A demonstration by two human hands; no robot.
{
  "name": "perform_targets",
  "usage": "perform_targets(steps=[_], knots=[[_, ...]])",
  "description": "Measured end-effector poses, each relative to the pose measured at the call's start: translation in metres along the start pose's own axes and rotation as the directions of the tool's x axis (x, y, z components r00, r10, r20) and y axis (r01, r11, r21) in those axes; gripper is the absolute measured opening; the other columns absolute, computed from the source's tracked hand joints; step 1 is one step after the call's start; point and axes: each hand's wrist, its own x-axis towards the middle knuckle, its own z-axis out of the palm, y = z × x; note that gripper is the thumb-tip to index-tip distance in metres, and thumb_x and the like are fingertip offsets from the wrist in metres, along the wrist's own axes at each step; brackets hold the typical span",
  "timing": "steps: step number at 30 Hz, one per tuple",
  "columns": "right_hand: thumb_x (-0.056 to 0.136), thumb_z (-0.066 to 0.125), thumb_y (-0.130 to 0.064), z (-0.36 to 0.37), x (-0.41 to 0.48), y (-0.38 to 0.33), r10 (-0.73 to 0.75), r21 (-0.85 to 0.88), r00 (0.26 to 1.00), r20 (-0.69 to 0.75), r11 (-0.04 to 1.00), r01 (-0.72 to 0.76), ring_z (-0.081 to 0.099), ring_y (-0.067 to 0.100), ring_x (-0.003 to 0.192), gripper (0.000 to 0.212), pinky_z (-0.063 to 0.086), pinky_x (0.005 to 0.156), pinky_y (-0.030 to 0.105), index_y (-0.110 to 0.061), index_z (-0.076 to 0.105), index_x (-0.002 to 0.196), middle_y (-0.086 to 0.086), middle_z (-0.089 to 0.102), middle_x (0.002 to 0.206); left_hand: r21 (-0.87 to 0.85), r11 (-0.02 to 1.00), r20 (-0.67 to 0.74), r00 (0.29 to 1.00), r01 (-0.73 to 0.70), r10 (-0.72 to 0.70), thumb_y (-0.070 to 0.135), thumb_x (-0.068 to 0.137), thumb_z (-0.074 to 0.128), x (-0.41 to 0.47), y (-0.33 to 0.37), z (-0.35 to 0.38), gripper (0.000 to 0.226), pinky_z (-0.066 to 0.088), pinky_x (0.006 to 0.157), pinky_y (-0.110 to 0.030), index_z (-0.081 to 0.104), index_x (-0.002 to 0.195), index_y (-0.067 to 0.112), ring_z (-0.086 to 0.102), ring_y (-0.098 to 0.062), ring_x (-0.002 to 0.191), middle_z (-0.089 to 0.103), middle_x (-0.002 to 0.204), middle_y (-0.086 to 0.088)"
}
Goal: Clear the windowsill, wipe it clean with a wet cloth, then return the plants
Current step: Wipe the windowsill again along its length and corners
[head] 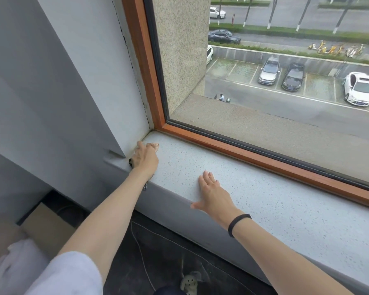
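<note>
Left hand (146, 158) laid fingers-out over a patterned cloth (155, 146), pressing it into the windowsill's (264, 199) far left corner by the wall (83, 81) — right hand (213, 194) open, palm flat on the speckled stone, black wristband (238, 223), cardboard box (45, 226) below left — contents not visible.

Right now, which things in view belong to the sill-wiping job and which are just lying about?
Job: speckled white stone windowsill; patterned cloth in its left corner; left hand pressing the cloth; right hand flat on the sill.
Lying about: brown cardboard box on the floor; black wristband; orange-brown wooden window frame.
</note>
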Motion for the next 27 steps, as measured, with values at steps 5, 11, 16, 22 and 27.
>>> perform_targets(steps=[5, 11, 16, 22, 27], knots=[[0.085, 0.063, -0.045, 0.004, -0.001, 0.000, -0.006, 0.006, 1.000, -0.016, 1.000, 0.006, -0.004, 0.024, 0.147, 0.100, 0.008, 0.118, 0.032, -0.004, 0.000, 0.151, 0.012, -0.007, 0.159, 0.059, 0.983, 0.017, 0.985, -0.173, 0.173, -0.001, 0.086, 0.043, -0.033, -0.046, 0.004, 0.050, 0.051, 0.081, -0.041, 0.042, 0.131, 0.020, 0.049, -0.022, 0.091, 0.035, 0.113, -0.008], [0.084, 0.065, -0.044, 0.006, -0.008, 0.000, -0.003, 0.036, 1.000, -0.011, 0.999, 0.004, -0.003, 0.024, 0.147, 0.096, 0.012, 0.118, 0.034, -0.006, 0.007, 0.151, 0.011, -0.005, 0.159, 0.049, 0.993, -0.050, 0.992, -0.111, 0.114, -0.006, 0.084, 0.039, -0.038, -0.014, 0.005, 0.054, 0.045, 0.075, -0.036, 0.045, 0.133, 0.017, 0.048, -0.021, 0.096, 0.038, 0.119, -0.008], [0.083, 0.065, -0.044, 0.001, -0.010, 0.001, -0.002, 0.031, 1.000, -0.018, 1.000, 0.003, -0.001, 0.025, 0.147, 0.095, 0.014, 0.117, 0.034, -0.006, 0.010, 0.150, 0.011, -0.003, 0.159, 0.053, 0.934, 0.002, 0.935, -0.354, 0.354, -0.004, 0.085, 0.043, -0.086, -0.026, 0.014, 0.053, 0.050, 0.074, -0.033, 0.042, 0.131, 0.023, 0.045, -0.017, 0.089, 0.033, 0.107, -0.003], [0.082, 0.066, -0.045, 0.000, -0.012, 0.000, 0.006, 0.024, 1.000, -0.017, 1.000, -0.006, -0.001, 0.025, 0.147, 0.096, 0.013, 0.117, 0.034, -0.006, 0.011, 0.150, 0.012, -0.003, 0.159, -0.102, 0.991, -0.023, 0.996, 0.084, -0.087, -0.007, 0.090, 0.034, -0.061, -0.082, -0.016, 0.065, 0.041, 0.096, -0.045, 0.041, 0.140, 0.034, 0.049, -0.037, 0.113, 0.033, 0.135, -0.013], [0.083, 0.065, -0.045, -0.002, -0.011, -0.001, 0.014, -0.003, 1.000, -0.003, 1.000, -0.014, 0.000, 0.027, 0.147, 0.097, 0.013, 0.118, 0.036, -0.004, 0.009, 0.150, 0.014, -0.001, 0.158, -0.078, 0.991, -0.039, 0.993, -0.113, 0.111, -0.008, 0.087, 0.037, -0.076, -0.078, 0.001, 0.067, 0.048, 0.083, -0.043, 0.044, 0.139, 0.034, 0.052, -0.027, 0.096, 0.040, 0.113, -0.004]])
